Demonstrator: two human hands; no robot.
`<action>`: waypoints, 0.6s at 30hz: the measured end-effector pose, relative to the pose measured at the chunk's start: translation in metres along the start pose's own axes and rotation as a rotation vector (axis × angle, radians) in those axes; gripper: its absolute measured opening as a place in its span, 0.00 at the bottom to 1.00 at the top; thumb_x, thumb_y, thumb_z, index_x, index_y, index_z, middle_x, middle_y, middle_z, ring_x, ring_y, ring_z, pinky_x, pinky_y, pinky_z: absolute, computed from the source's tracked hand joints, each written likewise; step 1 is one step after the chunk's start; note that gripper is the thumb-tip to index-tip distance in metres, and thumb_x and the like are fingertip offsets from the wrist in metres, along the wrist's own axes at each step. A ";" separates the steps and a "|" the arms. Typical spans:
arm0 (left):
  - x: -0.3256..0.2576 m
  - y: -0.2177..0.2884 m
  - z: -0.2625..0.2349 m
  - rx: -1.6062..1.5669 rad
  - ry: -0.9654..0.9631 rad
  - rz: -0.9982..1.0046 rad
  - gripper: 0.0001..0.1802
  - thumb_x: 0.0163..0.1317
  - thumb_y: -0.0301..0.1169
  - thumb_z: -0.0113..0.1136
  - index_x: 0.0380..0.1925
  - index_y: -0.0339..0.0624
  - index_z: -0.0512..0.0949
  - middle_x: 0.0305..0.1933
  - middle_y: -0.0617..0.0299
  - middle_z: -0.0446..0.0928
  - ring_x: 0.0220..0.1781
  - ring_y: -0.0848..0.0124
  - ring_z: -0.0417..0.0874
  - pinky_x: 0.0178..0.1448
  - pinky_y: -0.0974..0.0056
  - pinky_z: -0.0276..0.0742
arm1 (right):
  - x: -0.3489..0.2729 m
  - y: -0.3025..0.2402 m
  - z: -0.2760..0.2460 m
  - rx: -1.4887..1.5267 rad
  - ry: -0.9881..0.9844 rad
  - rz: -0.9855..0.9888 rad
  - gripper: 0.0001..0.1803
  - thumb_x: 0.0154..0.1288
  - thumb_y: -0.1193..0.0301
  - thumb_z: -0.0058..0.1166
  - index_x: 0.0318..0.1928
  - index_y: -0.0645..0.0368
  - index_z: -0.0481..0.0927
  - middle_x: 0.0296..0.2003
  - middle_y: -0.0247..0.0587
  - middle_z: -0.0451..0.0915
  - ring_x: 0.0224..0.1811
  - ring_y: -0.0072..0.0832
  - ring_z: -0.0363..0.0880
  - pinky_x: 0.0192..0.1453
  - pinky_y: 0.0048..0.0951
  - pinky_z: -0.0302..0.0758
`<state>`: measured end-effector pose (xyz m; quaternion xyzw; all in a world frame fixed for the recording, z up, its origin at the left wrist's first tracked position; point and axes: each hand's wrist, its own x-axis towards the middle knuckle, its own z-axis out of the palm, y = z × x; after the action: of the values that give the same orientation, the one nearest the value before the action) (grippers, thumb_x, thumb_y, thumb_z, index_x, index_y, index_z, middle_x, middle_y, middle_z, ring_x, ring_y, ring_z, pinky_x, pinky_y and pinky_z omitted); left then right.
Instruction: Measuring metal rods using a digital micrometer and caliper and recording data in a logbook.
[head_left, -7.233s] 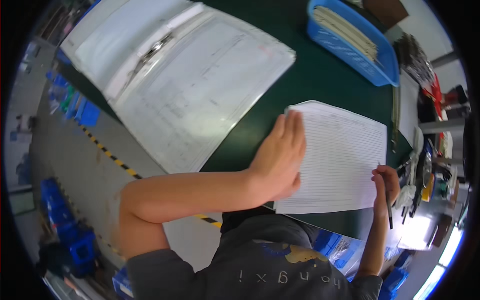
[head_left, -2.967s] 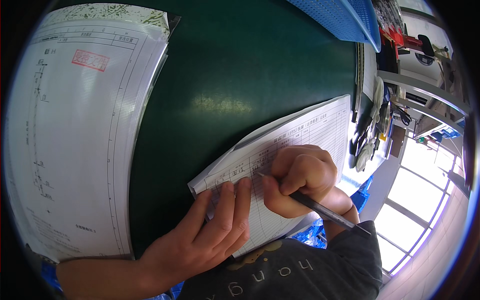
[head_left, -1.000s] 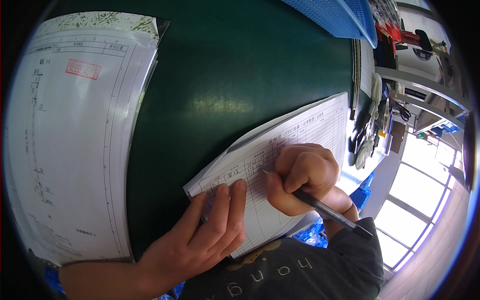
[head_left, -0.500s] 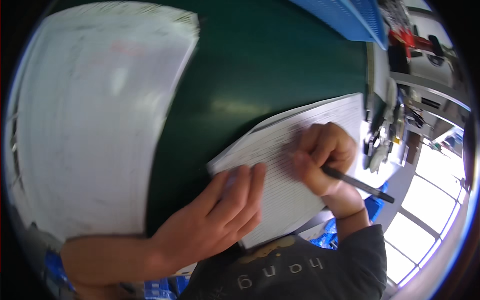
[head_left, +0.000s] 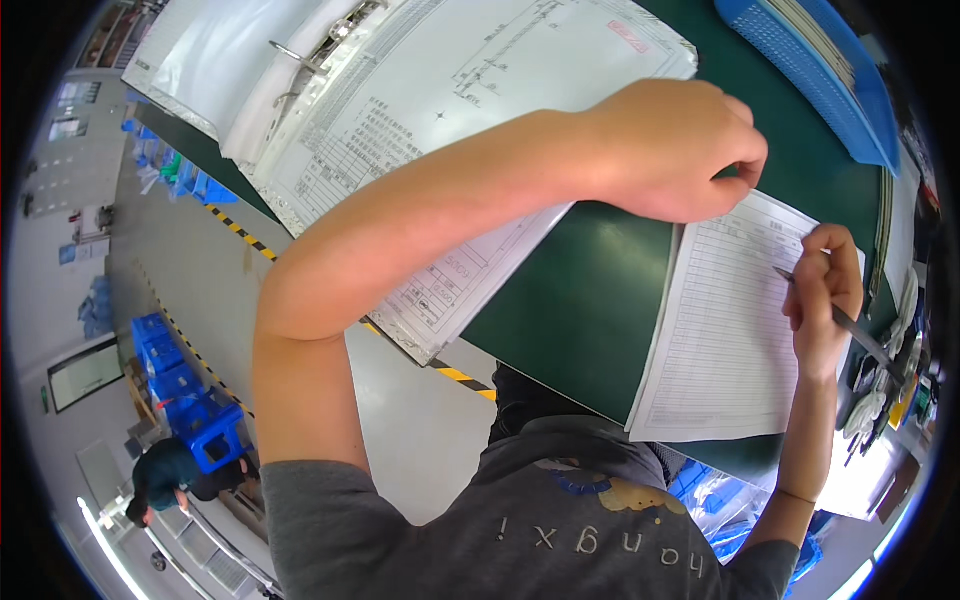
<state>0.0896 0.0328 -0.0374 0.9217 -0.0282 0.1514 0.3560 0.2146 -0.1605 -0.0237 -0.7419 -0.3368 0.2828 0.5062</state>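
A black pen (head_left: 862, 335) is gripped by my right hand (head_left: 828, 285), its tip pointing left just over a sheet of ruled form paper (head_left: 725, 340). The sheet lies on the green table (head_left: 590, 305) with at least one more page under its left edge. Stretched across the table, my left arm brings my left hand (head_left: 670, 150) to the form's top edge. Its fingers are curled toward the thumb, and whatever may be between them is hidden. Beneath that forearm an open ring binder (head_left: 440, 110) shows a technical drawing in a clear sleeve.
A blue perforated basket (head_left: 830, 90) holding papers stands at the far right of the table. Several tools and a pale glove (head_left: 865, 412) lie along the right edge. Blue crates (head_left: 180, 380) and another person (head_left: 165, 480) are off to the left, beyond yellow-black floor tape (head_left: 240, 232).
My left hand has lifted off the form and moved up to its top edge. The view has shifted, bringing the binder's rings and the floor into sight. The pen stays in my right hand.
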 end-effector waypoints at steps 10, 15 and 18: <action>-0.001 -0.002 0.023 -0.094 -0.059 0.018 0.10 0.42 0.21 0.58 0.28 0.41 0.75 0.43 0.61 0.69 0.40 0.64 0.72 0.42 0.64 0.69 | 0.010 0.025 -0.017 0.159 -0.104 -0.086 0.13 0.48 0.83 0.55 0.21 0.57 0.63 0.20 0.25 0.64 0.21 0.10 0.60 0.22 0.15 0.59; 0.001 0.001 0.025 -0.112 -0.076 -0.035 0.11 0.37 0.19 0.61 0.25 0.41 0.75 0.43 0.61 0.70 0.32 0.68 0.70 0.35 0.66 0.68 | 0.008 0.032 -0.012 0.056 -0.110 -0.167 0.14 0.46 0.80 0.57 0.18 0.57 0.63 0.15 0.28 0.66 0.16 0.12 0.59 0.20 0.16 0.58; 0.001 -0.001 0.024 -0.125 -0.086 -0.032 0.12 0.36 0.20 0.62 0.25 0.41 0.75 0.43 0.61 0.70 0.32 0.68 0.69 0.35 0.66 0.68 | 0.007 0.027 -0.009 -0.011 -0.176 -0.060 0.16 0.44 0.85 0.54 0.19 0.56 0.61 0.18 0.34 0.67 0.19 0.18 0.62 0.22 0.19 0.58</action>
<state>0.0970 0.0176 -0.0544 0.9037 -0.0380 0.1040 0.4137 0.2315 -0.1673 -0.0472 -0.7066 -0.4033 0.3298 0.4789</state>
